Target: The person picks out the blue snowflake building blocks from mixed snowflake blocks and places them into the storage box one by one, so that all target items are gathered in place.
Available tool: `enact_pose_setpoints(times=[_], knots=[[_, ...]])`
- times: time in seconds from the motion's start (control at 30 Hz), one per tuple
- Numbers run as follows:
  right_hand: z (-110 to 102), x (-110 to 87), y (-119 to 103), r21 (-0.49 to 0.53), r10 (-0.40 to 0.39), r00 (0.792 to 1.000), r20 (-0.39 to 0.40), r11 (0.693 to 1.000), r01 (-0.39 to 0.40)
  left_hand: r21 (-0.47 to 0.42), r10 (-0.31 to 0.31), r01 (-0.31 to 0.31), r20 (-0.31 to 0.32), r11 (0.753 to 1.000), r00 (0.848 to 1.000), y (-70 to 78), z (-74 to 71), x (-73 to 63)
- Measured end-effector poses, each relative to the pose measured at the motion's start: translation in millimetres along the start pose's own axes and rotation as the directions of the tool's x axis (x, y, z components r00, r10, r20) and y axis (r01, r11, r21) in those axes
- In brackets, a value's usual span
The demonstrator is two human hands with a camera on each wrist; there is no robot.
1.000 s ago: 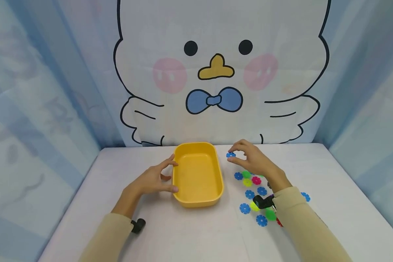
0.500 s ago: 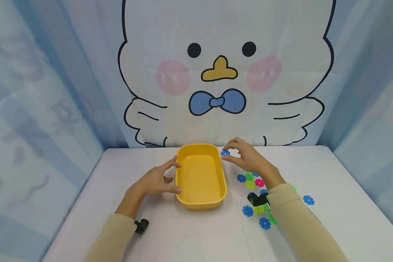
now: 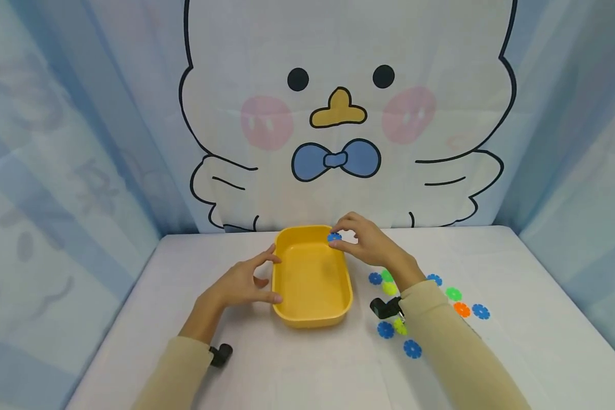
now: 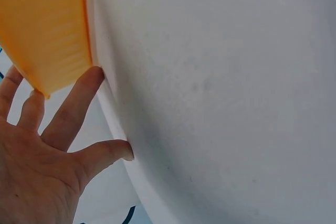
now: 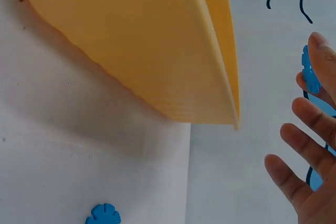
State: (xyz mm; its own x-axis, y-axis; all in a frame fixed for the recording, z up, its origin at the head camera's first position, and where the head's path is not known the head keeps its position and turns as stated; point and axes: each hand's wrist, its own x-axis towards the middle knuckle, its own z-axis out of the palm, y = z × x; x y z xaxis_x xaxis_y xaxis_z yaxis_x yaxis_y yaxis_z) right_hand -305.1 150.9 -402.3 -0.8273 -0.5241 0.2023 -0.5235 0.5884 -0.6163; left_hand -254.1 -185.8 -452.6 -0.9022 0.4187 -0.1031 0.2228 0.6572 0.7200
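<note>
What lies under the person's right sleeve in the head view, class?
Flower-shaped discs show on the white tabletop on either side of the right sleeve, including an orange disc by its right edge. Whatever lies directly beneath is covered.

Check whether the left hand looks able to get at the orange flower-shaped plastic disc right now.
Probably not directly: the yellow rectangular plastic tray and the beige-sleeved right arm lie between the left hand and the orange disc.

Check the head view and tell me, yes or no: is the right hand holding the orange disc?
No, the right hand pinches a blue disc, while the orange disc lies on the table.
</note>
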Motion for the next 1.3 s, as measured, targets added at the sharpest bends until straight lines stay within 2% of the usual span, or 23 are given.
enact_pose_setpoints(times=[0.17,0.37,0.67,0.97,1.17,1.3], knots=[[1.2,7.4,-6.2,-0.012,-0.008,1.000,0.008,1.000,0.008,0.026,-0.003,0.003,0.000,1.000,1.000,-1.3,-1.7,1.2],[7.1,12.5,-6.6,0.016,-0.009,1.000,0.003,1.000,0.009,0.010,0.024,-0.024,0.015,1.000,1.000,-1.4,-1.2,2.8],[16.5,27.0,-15.2,0.031,0.007,1.000,0.030,0.999,-0.008,0.020,0.015,-0.015,0.016,1.000,1.000,-0.5,-1.0,3.2],[22.7,44.7,-28.5,0.018,-0.041,0.995,0.086,0.999,0.040,0.034,-0.015,0.015,0.000,0.999,1.000,-0.4,-0.2,1.0],[28.4,56.2,-36.4,0.025,-0.041,0.994,0.105,0.999,0.038,0.050,0.010,-0.009,-0.003,0.999,1.000,-1.9,-1.0,2.6],[35.7,62.0,-36.4,0.042,-0.021,0.992,0.122,0.999,0.016,0.029,0.020,-0.020,0.006,0.999,1.000,-3.1,-0.3,2.1]])
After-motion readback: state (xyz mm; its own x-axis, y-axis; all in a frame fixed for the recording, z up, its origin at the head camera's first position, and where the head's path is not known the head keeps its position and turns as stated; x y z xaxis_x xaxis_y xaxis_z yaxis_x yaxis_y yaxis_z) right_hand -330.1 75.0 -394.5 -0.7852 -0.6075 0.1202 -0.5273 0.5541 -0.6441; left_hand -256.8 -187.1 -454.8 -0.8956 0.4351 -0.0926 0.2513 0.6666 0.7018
